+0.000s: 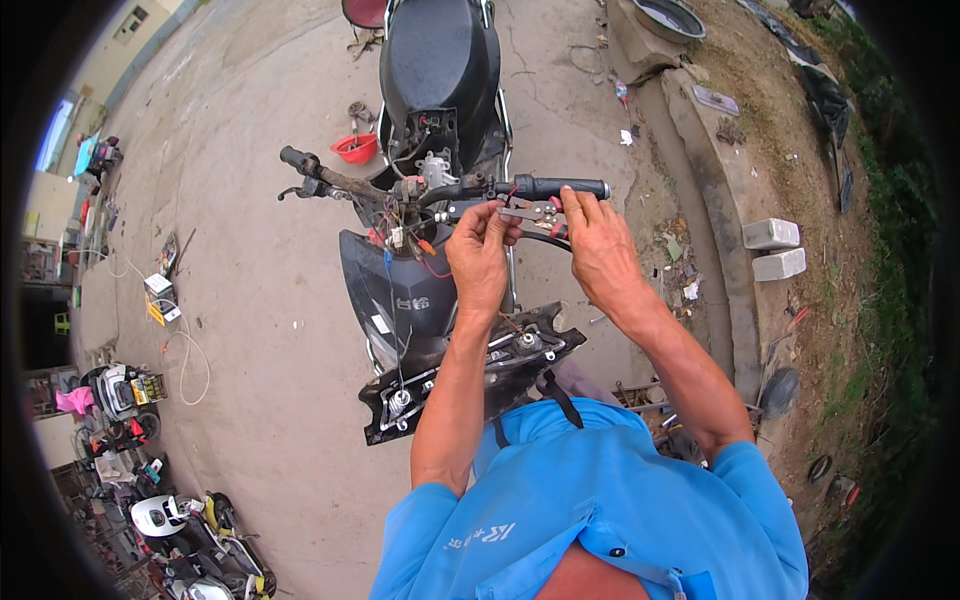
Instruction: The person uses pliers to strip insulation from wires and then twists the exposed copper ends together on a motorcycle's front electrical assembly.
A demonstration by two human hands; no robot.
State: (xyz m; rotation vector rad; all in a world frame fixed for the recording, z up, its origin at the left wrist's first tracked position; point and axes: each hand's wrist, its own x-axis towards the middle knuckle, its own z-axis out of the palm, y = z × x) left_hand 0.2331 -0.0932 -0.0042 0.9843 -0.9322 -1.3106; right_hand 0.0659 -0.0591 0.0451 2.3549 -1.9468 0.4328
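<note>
My right hand [600,245] is closed round the red handles of a pair of wire strippers [530,211], whose flat metal jaws point left. The fingers of my left hand [478,258] pinch together at the jaws. A thin red wire [515,189] shows just above those fingertips; its end is hidden. Both hands are over the right side of the handlebar, just below its black grip [565,187]. Left of my left hand, loose wires and connectors [397,236] hang out of the opened front of a dark scooter [415,295].
A detached black light panel [470,375] lies across the scooter's front, close to my body. The black seat [440,55] is at the far side, with a red bowl [354,149] on the ground to its left. Parked scooters [190,530] stand left; white blocks [775,250] lie right.
</note>
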